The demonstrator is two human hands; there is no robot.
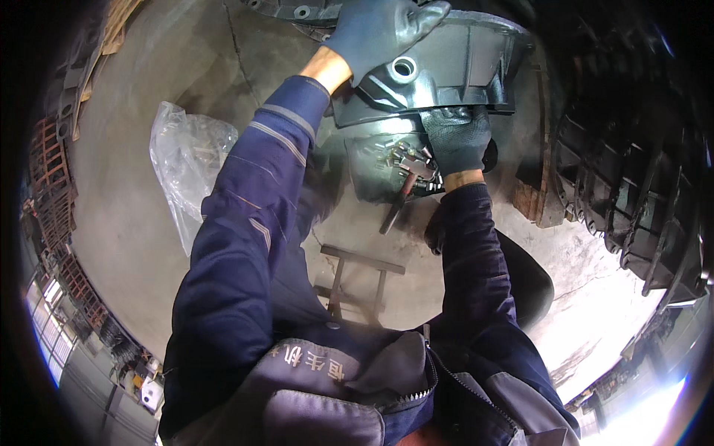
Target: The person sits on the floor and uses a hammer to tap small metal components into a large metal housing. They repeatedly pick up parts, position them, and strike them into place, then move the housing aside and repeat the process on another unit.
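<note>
A large dark metal casting (468, 59) with ribs and a round bushed hole lies in front of me. My left hand (379, 33), in a dark glove, presses on its upper left part, with the thumb pointing right and the other fingers mostly hidden. At the casting's near edge is my right hand (457, 137), gloved too. Its fingers are curled against the underside of the flange, and whatever they hold is hidden. Just left of that hand, a hammer (399, 199) with a reddish-brown handle lies over a dark sheet or bag (364, 167) with several small shiny metal fasteners.
A clear plastic bag (182, 160) lies crumpled on the concrete floor at the left. Nearer to me stands a small metal frame (364, 260). Large ribbed castings (617, 186) on wooden blocks (528, 201) line the right side. Reddish metal racks (53, 160) run along the far left.
</note>
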